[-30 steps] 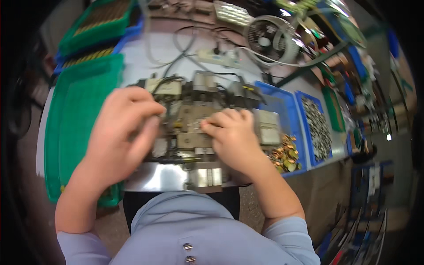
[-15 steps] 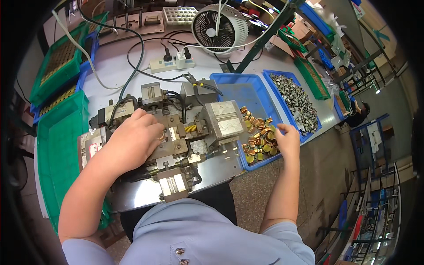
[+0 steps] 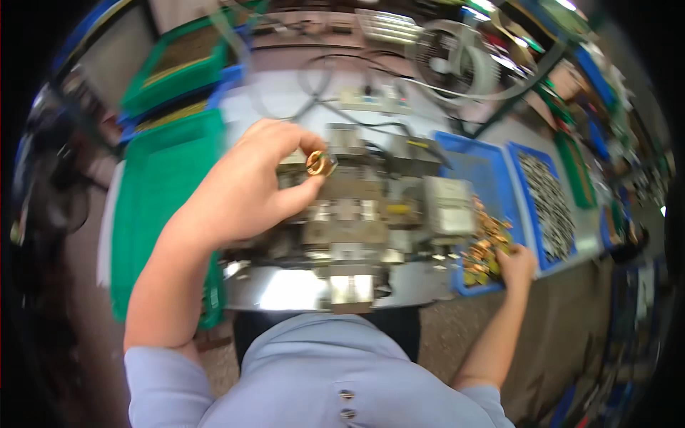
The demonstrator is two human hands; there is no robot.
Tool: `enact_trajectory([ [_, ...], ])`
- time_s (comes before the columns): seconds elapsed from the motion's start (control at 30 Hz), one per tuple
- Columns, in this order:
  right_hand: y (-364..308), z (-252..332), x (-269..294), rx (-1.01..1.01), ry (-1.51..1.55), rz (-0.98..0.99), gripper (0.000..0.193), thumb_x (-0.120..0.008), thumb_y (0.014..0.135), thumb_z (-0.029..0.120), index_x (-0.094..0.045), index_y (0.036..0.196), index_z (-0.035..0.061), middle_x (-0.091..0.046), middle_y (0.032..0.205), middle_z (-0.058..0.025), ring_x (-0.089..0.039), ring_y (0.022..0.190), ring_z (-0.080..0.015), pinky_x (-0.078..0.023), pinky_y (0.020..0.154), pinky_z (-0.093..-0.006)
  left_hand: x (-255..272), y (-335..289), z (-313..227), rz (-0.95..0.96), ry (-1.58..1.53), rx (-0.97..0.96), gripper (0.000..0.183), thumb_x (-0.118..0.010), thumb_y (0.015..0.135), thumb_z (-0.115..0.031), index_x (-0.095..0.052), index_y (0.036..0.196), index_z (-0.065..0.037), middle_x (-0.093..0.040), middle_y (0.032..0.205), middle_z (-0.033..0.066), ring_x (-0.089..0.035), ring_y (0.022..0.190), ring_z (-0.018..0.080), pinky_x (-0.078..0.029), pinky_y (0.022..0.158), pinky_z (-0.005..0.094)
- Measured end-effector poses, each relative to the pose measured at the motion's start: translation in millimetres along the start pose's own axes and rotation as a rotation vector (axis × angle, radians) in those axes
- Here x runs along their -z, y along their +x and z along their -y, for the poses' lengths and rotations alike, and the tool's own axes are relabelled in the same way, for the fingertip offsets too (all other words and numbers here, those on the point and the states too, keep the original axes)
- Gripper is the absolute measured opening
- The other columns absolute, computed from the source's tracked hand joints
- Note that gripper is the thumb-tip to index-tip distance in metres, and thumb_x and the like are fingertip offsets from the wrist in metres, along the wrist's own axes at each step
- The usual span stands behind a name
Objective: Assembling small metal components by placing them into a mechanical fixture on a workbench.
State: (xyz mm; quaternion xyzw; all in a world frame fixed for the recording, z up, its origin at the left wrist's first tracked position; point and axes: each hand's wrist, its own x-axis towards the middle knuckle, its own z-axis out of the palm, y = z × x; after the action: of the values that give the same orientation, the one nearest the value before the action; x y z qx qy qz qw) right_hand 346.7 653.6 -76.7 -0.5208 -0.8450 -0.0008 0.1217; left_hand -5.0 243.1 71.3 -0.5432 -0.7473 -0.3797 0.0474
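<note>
Arm position: left hand raised, right arm extended.
The person's left forearm (image 3: 171,285) runs upward and inward from a bent elbow; the left hand (image 3: 246,182) points inward, with index finger (image 3: 302,139) and thumb (image 3: 300,197) curved toward each other in a pinch. The right forearm (image 3: 491,332) reaches forward and outward, the right hand (image 3: 519,267) at its end. The right fingers (image 3: 504,255) appear curled, though blur leaves their closure uncertain.

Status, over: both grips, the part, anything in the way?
Left grip pinching copper-coloured ring over metal fixture. Right grip at copper-coloured pieces in blue tray; hold unclear, blurred. Power strip beyond fixture, apart from both grips.
</note>
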Motion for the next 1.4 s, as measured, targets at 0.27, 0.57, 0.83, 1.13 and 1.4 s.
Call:
enact_trajectory([
  [0.27,20,-58,-7,-0.052,0.578,-0.012,0.035,-0.068,0.094,0.02,-0.061,0.123,0.0017,-0.064,0.115,-0.013,-0.063,0.097,-0.0237,-0.049,0.089,-0.0315,101,-147,77,-0.196,-0.12,0.843,0.025,-0.071,0.082,-0.015,-0.069,0.104,-0.005,-0.067,0.096,0.005,-0.061,0.085,0.0182,-0.052,0.079,0.0309],
  [0.57,-13,95,72,-0.084,0.914,-0.085,0.043,-0.063,0.1,0.017,-0.057,0.14,0.0033,-0.066,0.126,-0.0109,-0.063,0.108,-0.0196,-0.048,0.09,-0.0279,113,-262,128,0.096,0.161,1.083,0.026,-0.069,0.087,-0.012,-0.069,0.113,-0.006,-0.069,0.103,0.005,-0.062,0.087,0.0149,-0.052,0.079,0.0268],
  [0.83,-16,115,89,-0.02,1.267,0.058,0.044,-0.062,0.103,0.018,-0.055,0.144,0.0059,-0.066,0.124,-0.0078,-0.061,0.103,-0.0105,-0.046,0.079,-0.0203,120,-252,136,0.173,0.148,1.122,0.028,-0.073,0.086,-0.013,-0.073,0.113,-0.007,-0.073,0.098,0.0036,-0.066,0.085,0.0174,-0.055,0.083,0.0309],
  [1.13,-15,108,98,0.097,1.32,0.255,0.045,-0.063,0.102,0.016,-0.053,0.145,0.0068,-0.066,0.117,-0.0074,-0.058,0.089,-0.0077,-0.042,0.068,-0.0177,135,-248,100,0.503,0.008,1.209,0.024,-0.075,0.088,-0.013,-0.076,0.111,-0.006,-0.074,0.088,0.0028,-0.065,0.07,0.0131,-0.054,0.069,0.0266],
  [1.4,-51,185,104,0.153,1.259,0.194,0.041,-0.062,0.102,0.011,-0.056,0.142,0.006,-0.066,0.116,-0.0063,-0.056,0.088,-0.0067,-0.04,0.068,-0.017,129,-255,82,0.52,0.017,1.256,0.021,-0.075,0.087,-0.014,-0.077,0.106,-0.007,-0.074,0.091,0.0038,-0.065,0.072,0.0176,-0.054,0.074,0.0311],
])
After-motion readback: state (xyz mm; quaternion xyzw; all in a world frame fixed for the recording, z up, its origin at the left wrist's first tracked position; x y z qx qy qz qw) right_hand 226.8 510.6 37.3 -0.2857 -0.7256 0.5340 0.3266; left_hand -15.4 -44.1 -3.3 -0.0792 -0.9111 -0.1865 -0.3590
